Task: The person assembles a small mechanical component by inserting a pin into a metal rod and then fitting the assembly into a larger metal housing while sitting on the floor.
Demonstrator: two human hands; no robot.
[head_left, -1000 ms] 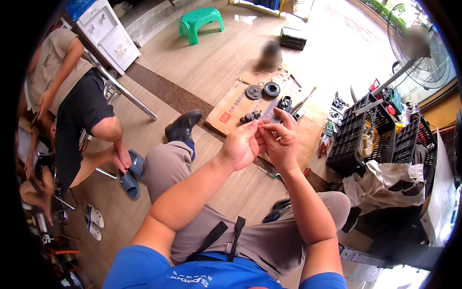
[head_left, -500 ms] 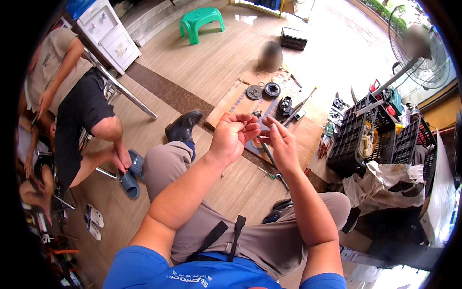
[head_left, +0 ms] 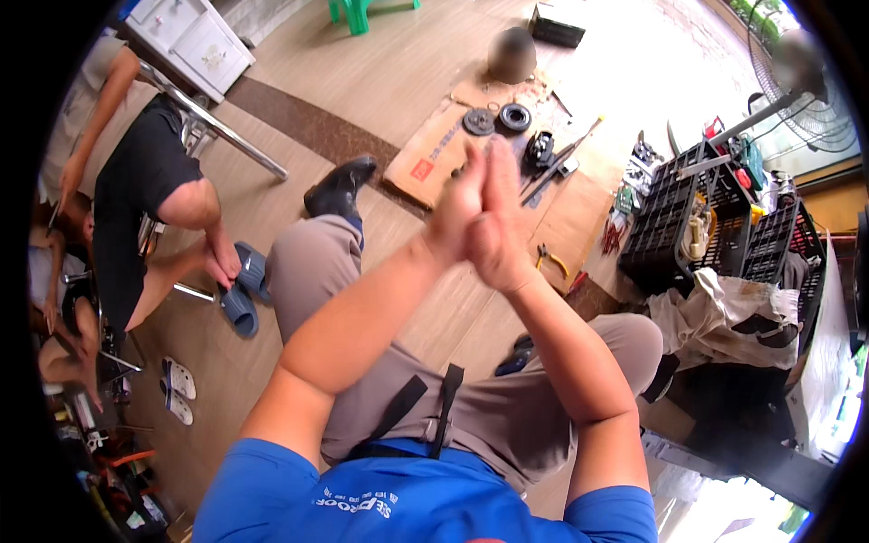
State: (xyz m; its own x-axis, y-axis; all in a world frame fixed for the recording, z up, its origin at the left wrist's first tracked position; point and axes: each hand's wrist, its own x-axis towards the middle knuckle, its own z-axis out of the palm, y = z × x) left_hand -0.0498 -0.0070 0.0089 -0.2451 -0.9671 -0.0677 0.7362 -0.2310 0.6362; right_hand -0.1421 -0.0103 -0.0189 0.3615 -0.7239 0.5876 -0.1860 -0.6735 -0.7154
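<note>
My left hand [head_left: 455, 215] and my right hand [head_left: 500, 213] press together palm to palm above the floor between my knees. Their fingers stretch away from me, slightly blurred, and nothing shows between them. Beyond the fingertips lies a flat cardboard sheet [head_left: 418, 154]. On it are a dark round disc [head_left: 478, 121], a black ring-shaped part [head_left: 515, 117], a small black mechanical part [head_left: 540, 149] and a long thin tool [head_left: 579, 140] with a yellow tip. Yellow-handled pliers [head_left: 552, 261] rest at the cardboard's near edge, right of my hands.
Black plastic crates [head_left: 665, 213] full of tools stand at the right, with a crumpled cloth [head_left: 724, 312] before them and a fan [head_left: 797, 86] behind. At the left a person [head_left: 149, 172] sits near blue slippers [head_left: 240, 308]. A green stool [head_left: 355, 14] stands at the far edge.
My hands, apart with curled fingers before, have come together with fingers straightened. The pliers now show beside my right forearm. The view has tipped, shifting the far floor upward.
</note>
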